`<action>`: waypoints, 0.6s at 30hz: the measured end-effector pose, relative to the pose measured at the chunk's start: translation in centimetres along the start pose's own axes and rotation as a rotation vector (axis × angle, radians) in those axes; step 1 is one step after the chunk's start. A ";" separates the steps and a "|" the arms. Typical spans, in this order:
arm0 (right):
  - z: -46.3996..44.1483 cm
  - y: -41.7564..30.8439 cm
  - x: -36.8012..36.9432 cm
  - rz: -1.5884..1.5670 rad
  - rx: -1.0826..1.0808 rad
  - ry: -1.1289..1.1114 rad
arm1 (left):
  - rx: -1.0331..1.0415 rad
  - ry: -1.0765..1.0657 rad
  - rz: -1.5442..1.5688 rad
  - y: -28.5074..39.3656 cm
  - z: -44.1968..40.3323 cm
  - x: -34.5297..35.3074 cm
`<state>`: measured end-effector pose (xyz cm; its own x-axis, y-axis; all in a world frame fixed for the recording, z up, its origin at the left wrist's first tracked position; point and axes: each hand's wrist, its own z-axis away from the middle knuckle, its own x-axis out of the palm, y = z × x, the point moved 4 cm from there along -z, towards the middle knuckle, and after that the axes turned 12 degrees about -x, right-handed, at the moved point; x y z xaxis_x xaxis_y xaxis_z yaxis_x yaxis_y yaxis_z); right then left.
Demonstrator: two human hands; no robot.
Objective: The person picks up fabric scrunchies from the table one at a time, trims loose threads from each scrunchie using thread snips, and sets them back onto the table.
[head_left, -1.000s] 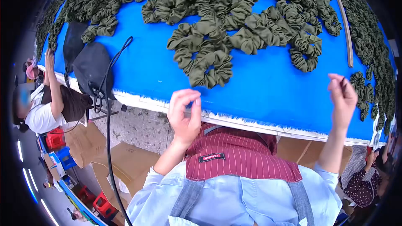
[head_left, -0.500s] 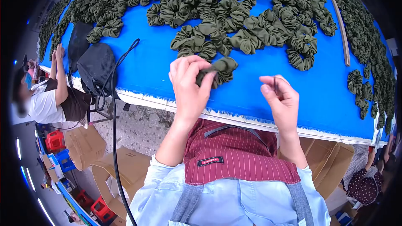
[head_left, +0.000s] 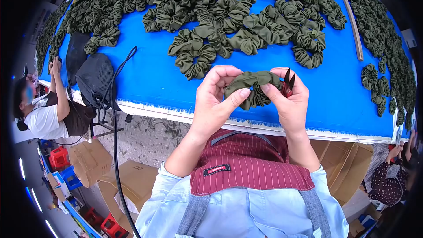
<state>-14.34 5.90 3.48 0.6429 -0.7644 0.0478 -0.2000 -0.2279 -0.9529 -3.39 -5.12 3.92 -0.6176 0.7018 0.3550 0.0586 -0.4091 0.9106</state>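
A dark green scrunchie [head_left: 253, 81] is held up between my two hands over the blue table cover [head_left: 150, 75]. My left hand [head_left: 217, 99] grips its left side, thumb on the near face and fingers behind. On the right side, my right hand [head_left: 291, 101] pinches the fabric with its thumb. Tucked in that same hand is a small pair of thread snips [head_left: 288, 83], red at the body, with dark blades pointing up. Just beyond my hands lie loose green scrunchies [head_left: 195, 61] on the cover.
A large heap of green scrunchies [head_left: 185, 0] covers the far side. A wooden strip [head_left: 351, 17] lies at right. At left are a black mesh bag [head_left: 96, 79] and a black cable [head_left: 116, 132]. Cardboard boxes [head_left: 136, 180] stand below. A co-worker [head_left: 48, 110] works at far left.
My right hand has come left and up to the scrunchie and now grips it together with my left hand. The scrunchie has moved right, and the snips' blades now show.
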 end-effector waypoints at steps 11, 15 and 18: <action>0.2 0.1 -0.5 -0.111 0.065 0.111 | -0.033 0.063 -0.220 -1.1 -0.2 -1.4; 0.5 -0.2 -0.4 -0.160 0.063 0.146 | -0.138 0.024 -0.094 -1.6 -0.4 -1.3; 0.7 0.8 -0.7 -0.281 0.307 0.179 | -0.194 -0.110 0.229 -1.8 0.0 -0.7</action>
<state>-14.39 6.69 2.46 0.4975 -0.7968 0.3429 0.2102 -0.2727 -0.9389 -3.04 -4.83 2.04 -0.5168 0.6329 0.5765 0.0291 -0.6601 0.7507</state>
